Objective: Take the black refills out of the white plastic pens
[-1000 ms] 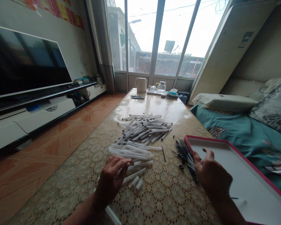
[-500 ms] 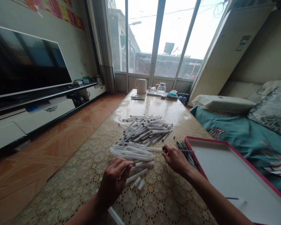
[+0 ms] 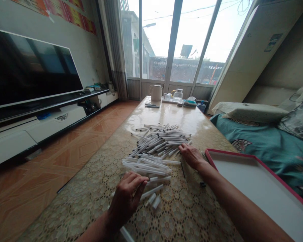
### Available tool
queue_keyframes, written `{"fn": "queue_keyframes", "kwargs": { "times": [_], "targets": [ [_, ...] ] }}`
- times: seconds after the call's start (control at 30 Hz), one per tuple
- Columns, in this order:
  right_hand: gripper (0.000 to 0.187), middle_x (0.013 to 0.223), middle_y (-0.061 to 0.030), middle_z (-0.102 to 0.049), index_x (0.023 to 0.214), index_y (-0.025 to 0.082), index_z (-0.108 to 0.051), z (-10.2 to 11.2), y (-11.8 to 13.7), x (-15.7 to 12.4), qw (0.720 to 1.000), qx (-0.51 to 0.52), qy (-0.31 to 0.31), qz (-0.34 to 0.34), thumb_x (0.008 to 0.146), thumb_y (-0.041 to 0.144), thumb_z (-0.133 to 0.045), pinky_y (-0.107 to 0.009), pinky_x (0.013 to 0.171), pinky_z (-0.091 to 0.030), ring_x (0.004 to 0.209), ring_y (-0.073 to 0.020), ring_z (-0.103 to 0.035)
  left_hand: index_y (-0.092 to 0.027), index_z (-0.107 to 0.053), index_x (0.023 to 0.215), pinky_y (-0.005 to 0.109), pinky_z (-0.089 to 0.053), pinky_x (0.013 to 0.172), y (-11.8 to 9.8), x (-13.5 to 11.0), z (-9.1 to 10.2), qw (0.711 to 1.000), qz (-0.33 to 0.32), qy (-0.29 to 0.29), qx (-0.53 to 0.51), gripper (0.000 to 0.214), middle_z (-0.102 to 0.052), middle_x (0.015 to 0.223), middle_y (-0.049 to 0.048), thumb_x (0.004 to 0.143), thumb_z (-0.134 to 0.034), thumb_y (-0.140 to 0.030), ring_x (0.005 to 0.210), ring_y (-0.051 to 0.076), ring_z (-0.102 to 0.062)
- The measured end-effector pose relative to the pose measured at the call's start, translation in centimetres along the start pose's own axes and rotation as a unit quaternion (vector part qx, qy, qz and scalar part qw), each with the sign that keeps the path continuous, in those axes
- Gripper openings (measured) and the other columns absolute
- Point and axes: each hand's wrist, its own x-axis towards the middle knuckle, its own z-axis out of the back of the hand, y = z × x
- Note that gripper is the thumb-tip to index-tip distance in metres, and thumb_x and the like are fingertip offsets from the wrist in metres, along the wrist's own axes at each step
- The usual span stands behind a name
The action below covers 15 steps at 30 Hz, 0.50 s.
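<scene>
A heap of white pen barrels with dark tips lies in the middle of the table, with a nearer bundle of clear tubes in front of it. My left hand rests palm down on the near tubes, fingers together and curled over a few of them. My right hand reaches forward to the right edge of the far heap, fingers extended and touching the barrels. A thin dark refill lies on the cloth beside that wrist.
A white tray with a red rim sits at the right. A jug, glass pot and small items stand at the table's far end. A TV and low cabinet line the left wall; a teal sofa is on the right.
My right hand moved from the dark refills by the tray leftward and forward to the far heap of barrels. My left hand stayed on the near tubes.
</scene>
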Motion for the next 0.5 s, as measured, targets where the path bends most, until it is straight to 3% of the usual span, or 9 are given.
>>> {"fn": "queue_keyframes", "kwargs": {
  "times": [0.17, 0.33, 0.37, 0.4, 0.47, 0.5],
  "targets": [
    [0.019, 0.090, -0.0105, -0.064, 0.084, 0.016, -0.058, 1.0, -0.2, -1.6, 0.996, 0.042, -0.073, 0.004, 0.082, 0.002, -0.045, -0.030, 0.082, -0.040, 0.087, -0.0206, -0.058, -0.018, -0.066, 0.089, 0.029, -0.048, 0.067, -0.1, 0.0, 0.0, 1.000, -0.003, 0.003, 0.001, 0.016, -0.064, 0.076, 0.0051, 0.087, -0.051, -0.015, 0.073, 0.018, -0.059],
    [0.024, 0.103, -0.0128, -0.059, 0.114, 0.015, -0.041, 3.2, 2.1, -5.1, 0.961, 0.131, -0.230, -0.077, 0.093, 0.017, -0.031, -0.034, 0.079, -0.046, 0.089, -0.0189, -0.059, -0.019, -0.065, 0.094, 0.030, -0.050, 0.071, -0.3, 0.1, 0.0, 1.000, 0.007, 0.006, -0.008, 0.017, -0.065, 0.081, 0.0058, 0.087, -0.050, -0.016, 0.078, 0.018, -0.061],
    [0.022, 0.101, -0.0112, -0.060, 0.113, 0.016, -0.041, 3.8, 3.1, -6.0, 0.916, 0.251, -0.295, -0.103, 0.092, 0.021, -0.036, -0.034, 0.076, -0.048, 0.084, -0.0181, -0.060, -0.019, -0.063, 0.099, 0.031, -0.050, 0.073, -0.4, 0.0, 0.0, 1.000, 0.011, 0.011, -0.010, 0.019, -0.065, 0.086, 0.0066, 0.087, -0.050, -0.016, 0.083, 0.019, -0.061],
    [0.020, 0.097, -0.0091, -0.061, 0.109, 0.018, -0.042, 4.3, 4.1, -6.9, 0.868, 0.367, -0.317, -0.108, 0.090, 0.025, -0.041, -0.032, 0.071, -0.049, 0.078, -0.0171, -0.062, -0.020, -0.062, 0.104, 0.032, -0.050, 0.077, -0.4, -0.1, 0.0, 1.000, 0.013, 0.018, -0.012, 0.022, -0.064, 0.093, 0.0076, 0.087, -0.050, -0.016, 0.088, 0.019, -0.061],
    [0.016, 0.085, -0.0045, -0.064, 0.098, 0.020, -0.047, 5.0, 6.3, -8.7, 0.798, 0.523, -0.274, -0.123, 0.086, 0.029, -0.050, -0.029, 0.064, -0.050, 0.070, -0.0162, -0.062, -0.022, -0.055, 0.117, 0.033, -0.049, 0.083, -0.4, -0.2, -0.2, 0.999, 0.010, 0.035, -0.019, 0.031, -0.061, 0.107, 0.0095, 0.087, -0.051, -0.019, 0.098, 0.021, -0.059],
    [0.014, 0.077, -0.0025, -0.064, 0.094, 0.020, -0.050, 5.2, 7.3, -9.5, 0.780, 0.566, -0.235, -0.127, 0.084, 0.029, -0.052, -0.027, 0.063, -0.049, 0.067, -0.0158, -0.061, -0.023, -0.051, 0.122, 0.034, -0.049, 0.084, -0.4, -0.3, -0.3, 0.999, 0.006, 0.045, -0.024, 0.036, -0.060, 0.110, 0.0100, 0.086, -0.053, -0.021, 0.099, 0.021, -0.058]
  ]
}}
